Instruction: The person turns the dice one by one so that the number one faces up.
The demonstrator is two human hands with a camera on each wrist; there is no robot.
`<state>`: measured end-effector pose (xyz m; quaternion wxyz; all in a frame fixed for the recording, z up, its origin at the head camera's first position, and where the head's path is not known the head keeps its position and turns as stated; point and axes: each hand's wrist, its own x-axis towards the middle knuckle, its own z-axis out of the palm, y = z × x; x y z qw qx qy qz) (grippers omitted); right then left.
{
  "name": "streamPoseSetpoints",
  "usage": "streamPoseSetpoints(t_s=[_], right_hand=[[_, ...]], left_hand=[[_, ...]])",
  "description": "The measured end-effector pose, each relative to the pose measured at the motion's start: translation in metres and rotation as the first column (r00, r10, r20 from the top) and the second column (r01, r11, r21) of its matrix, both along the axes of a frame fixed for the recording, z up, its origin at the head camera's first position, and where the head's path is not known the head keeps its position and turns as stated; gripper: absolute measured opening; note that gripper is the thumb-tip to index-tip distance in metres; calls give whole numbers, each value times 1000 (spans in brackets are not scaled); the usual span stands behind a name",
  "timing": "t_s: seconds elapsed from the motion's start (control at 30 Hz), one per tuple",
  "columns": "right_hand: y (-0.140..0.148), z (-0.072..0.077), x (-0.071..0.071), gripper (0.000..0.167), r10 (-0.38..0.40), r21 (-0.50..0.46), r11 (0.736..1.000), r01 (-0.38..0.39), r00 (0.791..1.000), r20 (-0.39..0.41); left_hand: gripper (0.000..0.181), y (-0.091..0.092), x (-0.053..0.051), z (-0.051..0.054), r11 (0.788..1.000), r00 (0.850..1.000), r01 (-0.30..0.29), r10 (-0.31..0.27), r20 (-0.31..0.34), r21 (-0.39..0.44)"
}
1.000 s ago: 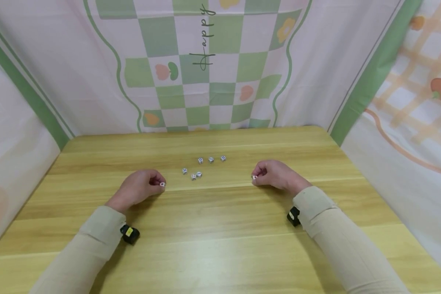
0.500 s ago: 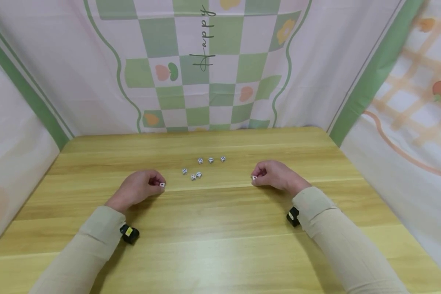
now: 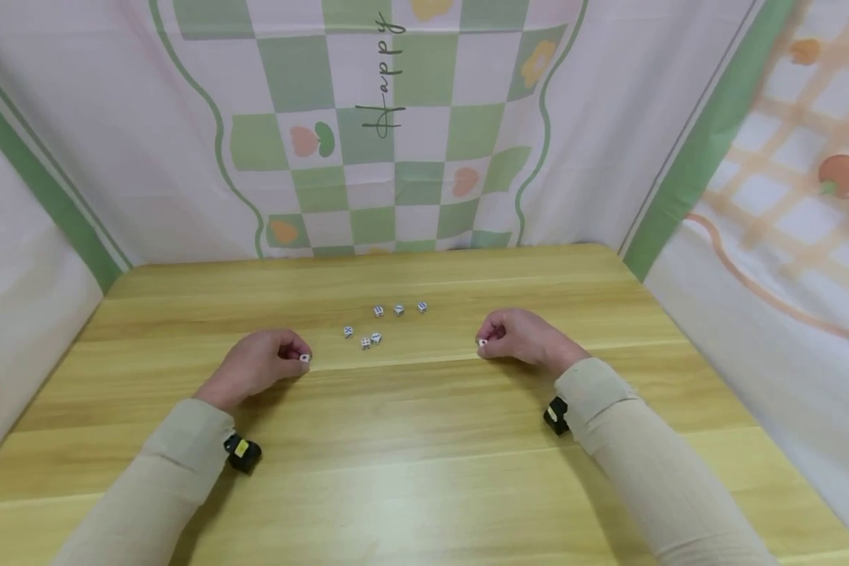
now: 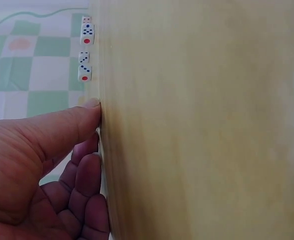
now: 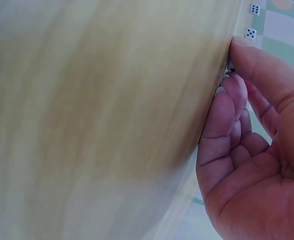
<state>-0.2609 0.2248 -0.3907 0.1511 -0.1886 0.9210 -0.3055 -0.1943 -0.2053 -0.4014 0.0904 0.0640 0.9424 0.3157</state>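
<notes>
On the left of the table, my left hand (image 3: 258, 363) pinches a small white die (image 3: 304, 358) between thumb and fingers, low at the tabletop. My right hand (image 3: 520, 338) pinches another white die (image 3: 482, 343) the same way, on the right. Between the hands lie several more dice: a back row with a die (image 3: 422, 307) at its right end, and nearer ones including a die (image 3: 348, 332) and a touching or nearly touching pair (image 3: 365, 343). In the left wrist view the thumb hides the held die; the right wrist view shows only a sliver of its die.
The wooden table (image 3: 396, 440) reaches back to a checkered curtain (image 3: 368, 141). Another curtain (image 3: 771, 259) hangs along the right side. Each wrist carries a small black camera, such as the one on the left wrist (image 3: 243, 453).
The head view has shifted slightly, so everything sits a little farther left in it. Both hands keep their pinch on the dice, and the loose dice stay put.
</notes>
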Motion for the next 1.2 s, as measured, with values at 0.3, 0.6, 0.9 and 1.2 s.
streamPoseSetpoints(t_s=[0.3,0.6,0.9,1.2], right_hand=[[-1,1,0,14,-14,7,1000,14,1000,27],[0,0,-1,16,-5,19,1000,4,1000,31],[0,1,0,17,-4,5,1000,3,999,40],[0,1,0,21,-2,-1,1000,2,999,38]], left_hand=[[9,-2,1,3,1000,1000,-7,7,-8,-7],[9,-3,2,5,1000,1000,-8,8,-4,2],[9,-3,1,4,1000,1000,0,0,-5,5],[9,-4,0,3,1000,1000,-1,1,-3,9]])
